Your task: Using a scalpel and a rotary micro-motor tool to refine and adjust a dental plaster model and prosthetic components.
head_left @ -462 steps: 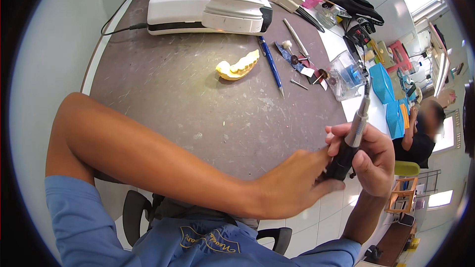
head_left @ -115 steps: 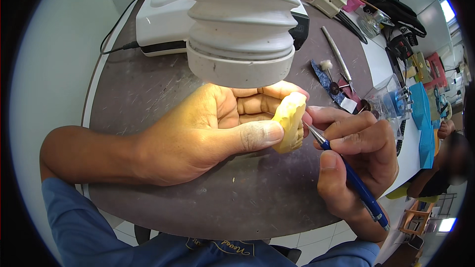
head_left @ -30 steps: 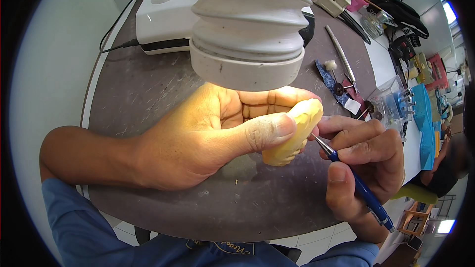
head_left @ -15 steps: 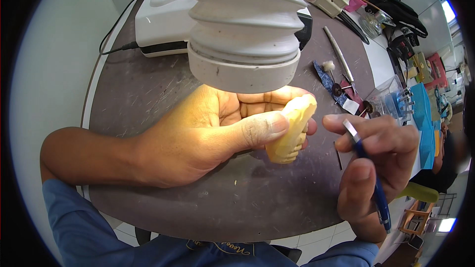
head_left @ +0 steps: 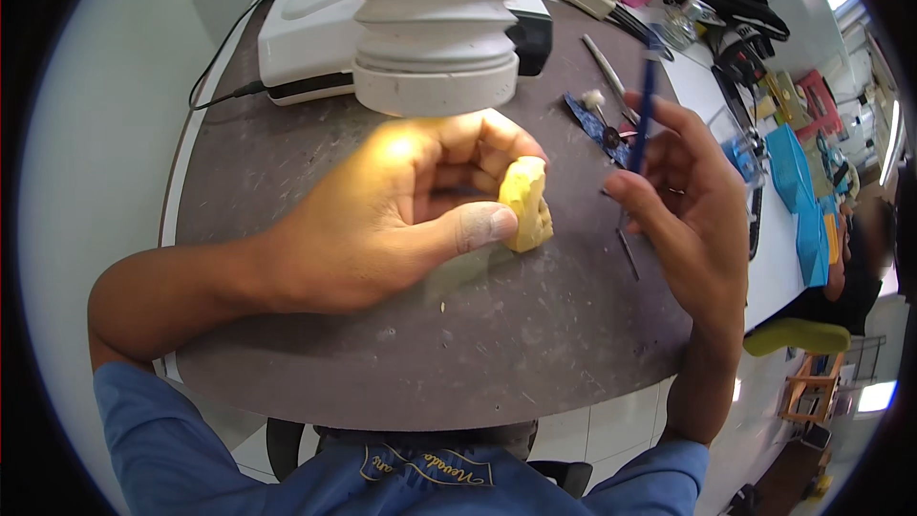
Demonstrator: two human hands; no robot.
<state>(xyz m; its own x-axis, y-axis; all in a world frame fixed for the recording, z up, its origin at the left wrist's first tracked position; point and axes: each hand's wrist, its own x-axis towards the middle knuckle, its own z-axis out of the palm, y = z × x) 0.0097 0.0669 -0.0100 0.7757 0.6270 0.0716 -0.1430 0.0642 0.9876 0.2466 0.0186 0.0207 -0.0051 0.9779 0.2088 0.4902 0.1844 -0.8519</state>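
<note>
A pale yellow dental cast (head_left: pixel 523 199) with a row of teeth along one side is pinched between the thumb and fingers of my left hand (head_left: pixel 387 210), a little above the desk. Bright light falls on the back of this hand. My right hand (head_left: pixel 695 196) is off to the right, apart from the cast, closed around a slim blue-handled tool (head_left: pixel 645 115). That tool points upward and is somewhat blurred; its kind is unclear. Beside my right thumb, a thin dark rod (head_left: pixel 628 255) lies on the desk.
A white ribbed hose (head_left: pixel 435 10) hangs above my left hand, before a white machine (head_left: pixel 315 29). A silver pen-like tool (head_left: pixel 604 65) and a blue patterned strip (head_left: pixel 581 113) lie behind my right hand. Blue bins (head_left: pixel 791 167) stand at right, with a person in dark clothes (head_left: pixel 860 287) beyond.
My left hand has moved the cast left and slightly up and turned it. My right hand has risen, and the blue tool has swung from slanting downward to upright. The view has shifted.
</note>
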